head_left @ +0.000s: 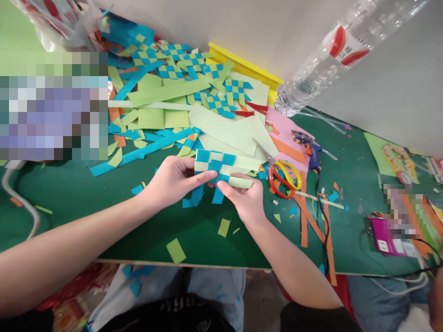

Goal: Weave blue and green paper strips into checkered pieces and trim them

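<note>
A small weave of blue and pale green paper strips [217, 164] is held up above the green table between my two hands. My left hand [176, 179] pinches its left side, thumb lying across the front. On the lower right, my right hand [246, 196] grips it with the thumb near a pale green strip end that sticks out. Loose blue ends hang below the weave. Behind it lie pale green paper sheets [224, 127]. Just right of my right hand, scissors with red and yellow handles [285, 177] rest on the table.
Several woven blue-and-green paper fish [217, 103] lie at the back among strips. A blue glue gun [314, 156] with a black cord sits at right. A plastic bottle [311, 69] stands behind. Orange strips [303, 221] and scraps litter the green table [131, 240]. Another person's leg shows lower right.
</note>
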Action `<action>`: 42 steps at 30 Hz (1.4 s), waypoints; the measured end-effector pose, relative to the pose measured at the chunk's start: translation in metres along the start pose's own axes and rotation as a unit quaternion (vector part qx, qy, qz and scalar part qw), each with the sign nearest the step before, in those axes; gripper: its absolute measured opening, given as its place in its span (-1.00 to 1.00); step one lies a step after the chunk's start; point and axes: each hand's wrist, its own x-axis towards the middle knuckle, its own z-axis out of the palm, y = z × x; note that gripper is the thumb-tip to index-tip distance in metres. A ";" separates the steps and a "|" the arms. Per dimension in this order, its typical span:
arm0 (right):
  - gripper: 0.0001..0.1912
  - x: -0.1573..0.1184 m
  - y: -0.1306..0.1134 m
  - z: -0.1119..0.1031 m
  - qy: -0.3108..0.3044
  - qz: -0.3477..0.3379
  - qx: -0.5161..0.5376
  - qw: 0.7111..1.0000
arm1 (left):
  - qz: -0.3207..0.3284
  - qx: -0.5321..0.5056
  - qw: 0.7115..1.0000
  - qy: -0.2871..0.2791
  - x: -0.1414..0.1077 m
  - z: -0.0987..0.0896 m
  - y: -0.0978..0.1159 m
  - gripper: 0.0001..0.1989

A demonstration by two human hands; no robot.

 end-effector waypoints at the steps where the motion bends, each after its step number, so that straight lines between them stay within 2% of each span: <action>1: -0.88 0.000 0.001 0.000 -0.008 0.003 0.013 1.000 | 0.000 0.001 1.000 0.002 0.000 0.000 0.000 -0.73; 7: -0.86 0.001 0.005 0.002 -0.038 -0.008 0.075 0.996 | 0.010 0.002 1.000 0.009 -0.001 0.000 -0.001 -0.69; 14: -0.81 0.000 0.007 0.004 -0.027 -0.043 0.069 0.996 | 0.034 -0.039 0.999 0.005 -0.001 0.004 -0.002 -0.73; 20: -0.84 0.000 0.012 0.007 0.001 -0.075 0.050 0.996 | 0.028 -0.043 0.999 0.003 -0.001 0.003 0.000 -0.76; 29: -0.87 -0.001 0.009 0.008 0.022 -0.069 0.038 0.997 | 0.018 -0.033 0.999 -0.008 -0.001 0.004 0.001 -0.75; 42: -0.90 -0.001 0.006 0.006 0.014 -0.043 0.016 0.999 | 0.012 -0.032 0.999 -0.014 -0.001 0.004 -0.001 -0.75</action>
